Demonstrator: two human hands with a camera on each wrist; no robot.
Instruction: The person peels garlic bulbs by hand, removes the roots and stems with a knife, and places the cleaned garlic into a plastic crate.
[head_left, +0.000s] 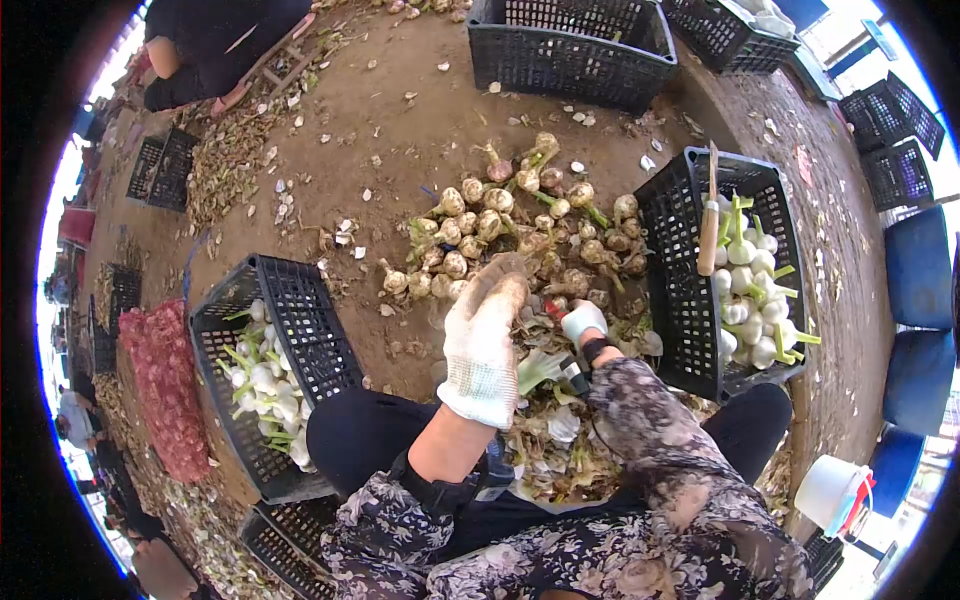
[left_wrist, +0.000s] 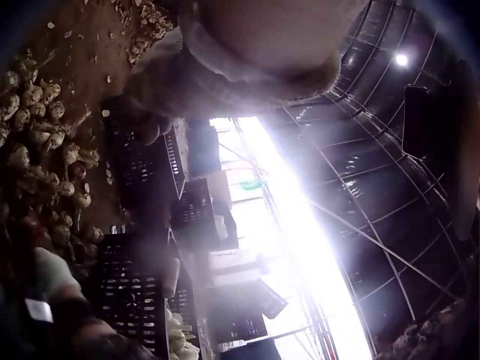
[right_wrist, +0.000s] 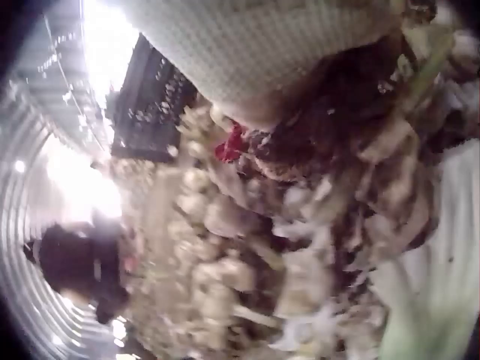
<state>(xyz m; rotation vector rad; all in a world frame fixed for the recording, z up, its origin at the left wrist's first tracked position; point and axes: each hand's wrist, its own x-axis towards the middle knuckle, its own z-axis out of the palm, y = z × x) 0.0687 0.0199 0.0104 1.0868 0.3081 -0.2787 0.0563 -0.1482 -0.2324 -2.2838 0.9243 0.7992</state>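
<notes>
My left hand [head_left: 482, 345], in a white knit glove with soiled fingertips, is raised in front of the garlic pile [head_left: 490, 225]; its fingers are extended and slightly bent, with nothing visible in them. In the left wrist view that glove [left_wrist: 202, 82] fills the top. Lower down, my gloved right hand [head_left: 583, 322] holds a small red object [head_left: 553, 310], mostly hidden by the fingers. In the right wrist view the red piece [right_wrist: 231, 144] shows beside the glove [right_wrist: 277, 60], above loose garlic skins [right_wrist: 300, 277]. A pale green-white stalk [head_left: 540, 370] lies below the hands.
Black crates with trimmed white garlic stand at left [head_left: 265, 375] and right [head_left: 760, 290]. A wooden-handled knife [head_left: 708, 240] lies across the right crate's rim. Another black crate [head_left: 570, 55] stands ahead. A red mesh sack [head_left: 165, 390] lies at left, a white bucket [head_left: 830, 493] at right.
</notes>
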